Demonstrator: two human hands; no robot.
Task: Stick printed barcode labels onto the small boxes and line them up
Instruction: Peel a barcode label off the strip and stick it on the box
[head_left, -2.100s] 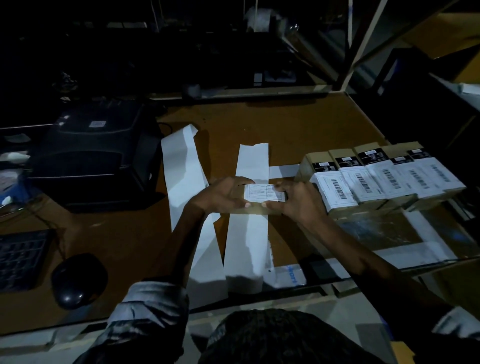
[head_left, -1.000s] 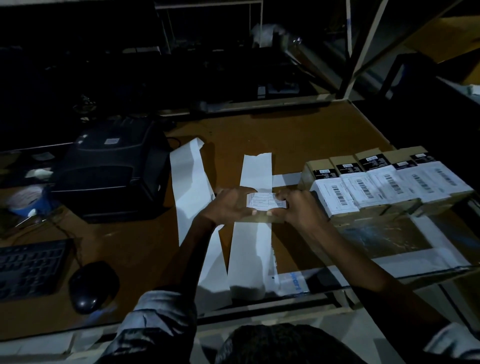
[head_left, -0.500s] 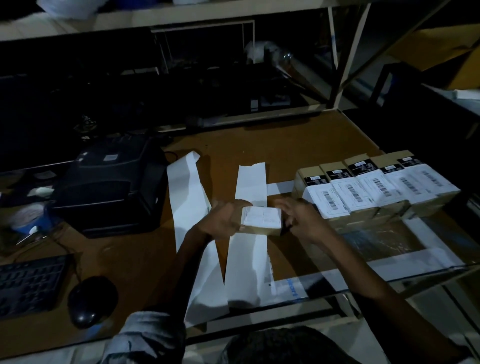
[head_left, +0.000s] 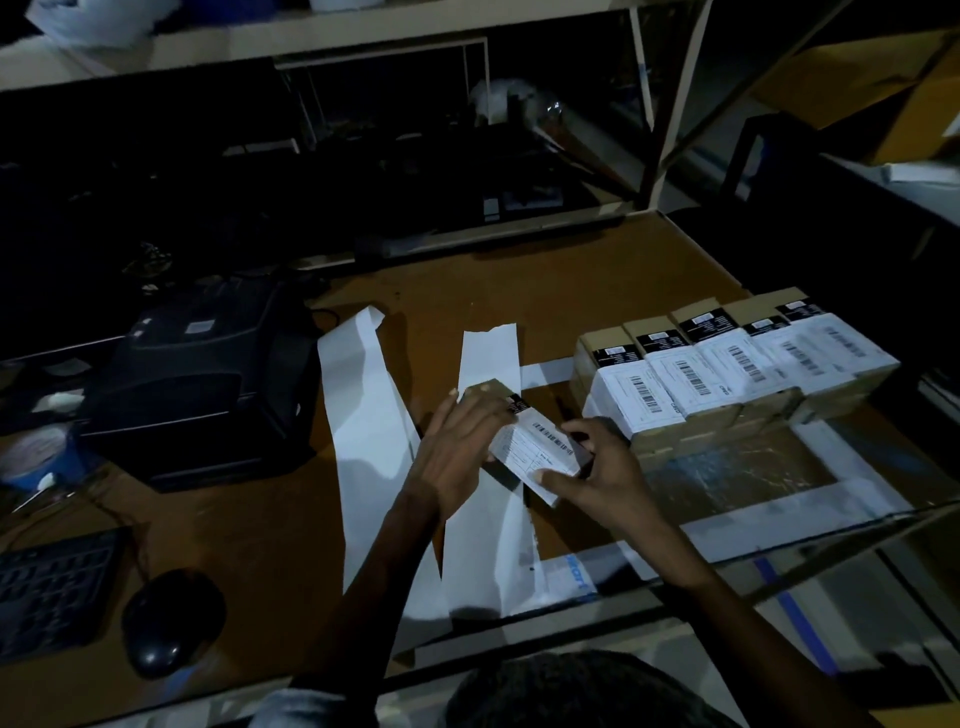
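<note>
We are holding a labelled small box (head_left: 537, 451) just left of the box row (head_left: 727, 374): left hand (head_left: 457, 447) lying flat on it, right hand (head_left: 602, 475) pinching its end.

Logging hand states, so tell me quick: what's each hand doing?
Left hand: open, flat fingers pressing the box.
Right hand: gripping the same box.

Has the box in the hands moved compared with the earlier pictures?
Yes. The box has turned from crosswise to diagonal and shifted toward the row of labelled boxes.
</note>
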